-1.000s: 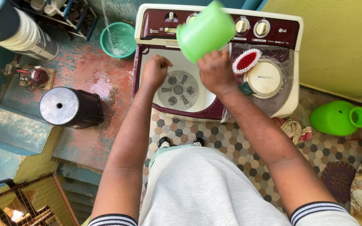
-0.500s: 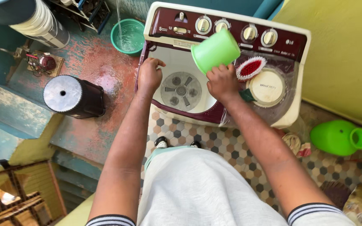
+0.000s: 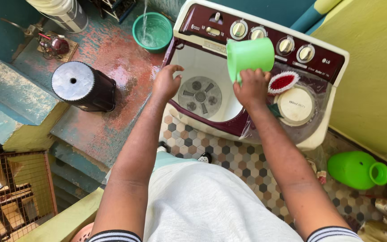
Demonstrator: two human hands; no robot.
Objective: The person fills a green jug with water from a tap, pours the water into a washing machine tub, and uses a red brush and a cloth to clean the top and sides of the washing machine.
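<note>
One green mug (image 3: 250, 56) clamped in right hand (image 3: 251, 88), tilted over open wash tub (image 3: 202, 67) of twin-tub washing machine (image 3: 319, 130). Red-white scrub brush (image 3: 282, 82) just right of grip, on spinner lid. Left hand (image 3: 166, 83) curled loosely at tub's left rim, holding nothing. Teal bucket (image 3: 154, 31) beyond it, under water stream.

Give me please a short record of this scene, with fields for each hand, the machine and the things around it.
right hand: right hand grips a light green mug, tipped on its side over the wash tub
left hand: left hand rests on the tub's left rim, holding nothing
machine: twin-tub washing machine, maroon and cream; tub open, no clothes visible
on the machine: red and white brush beside the round spinner lid
floor, left: green bucket with water streaming in; dark upturned bin
floor, right: green jug lying on its side
</note>
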